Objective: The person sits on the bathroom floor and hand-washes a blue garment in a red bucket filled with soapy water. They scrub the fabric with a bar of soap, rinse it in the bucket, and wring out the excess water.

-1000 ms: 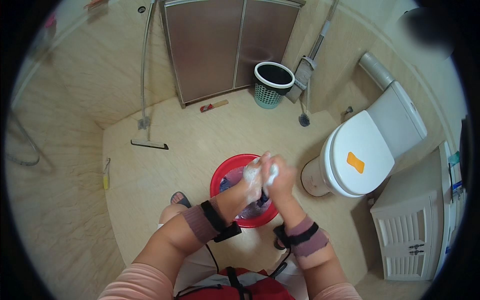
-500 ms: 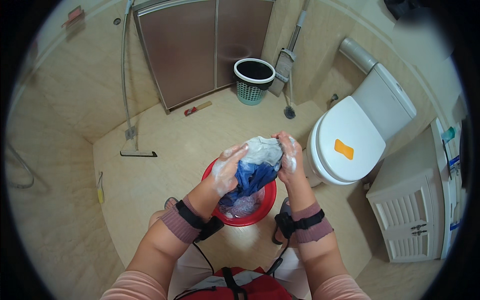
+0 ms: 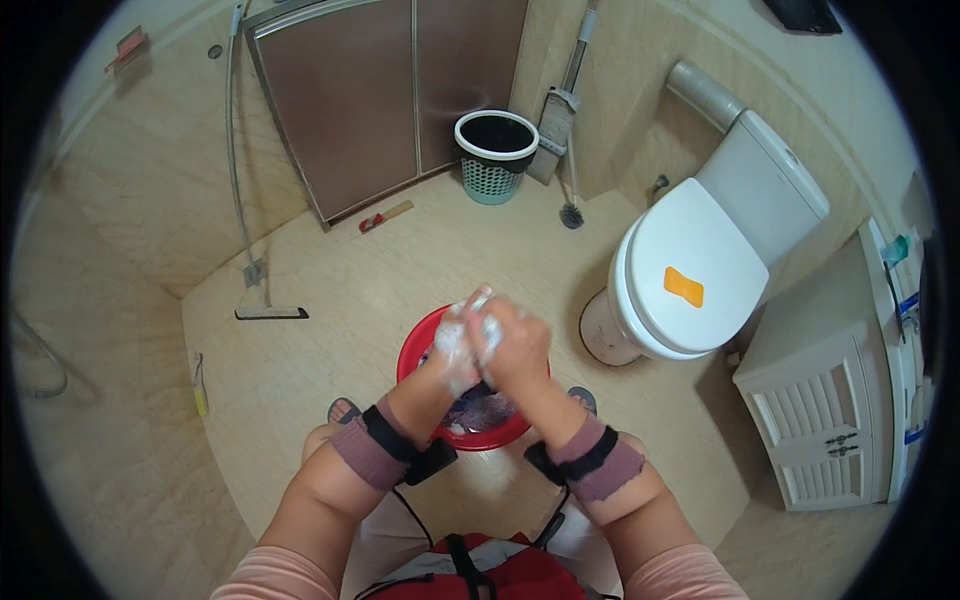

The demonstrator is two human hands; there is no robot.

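Over a red basin on the floor, my two hands are pressed together, wet and covered in white suds. My left hand is closed, thick with foam on its back. My right hand is wrapped against it, slightly blurred by motion. A soapy blue and white garment is bunched between them; most of it is hidden by the hands, with dark blue cloth showing below. Bubbly water lies in the basin. Both forearms wear mauve knitted cuffs with black straps.
A white toilet with an orange patch on its lid stands to the right, beside a white louvred cabinet. Farther off are a lidless bin, a red brush and a toilet brush. A floor squeegee leans at left.
My hands were apart, stretching the garment between them above the basin. They have come together, the right moving leftward, and the cloth is now squeezed between them. The view has shifted slightly.
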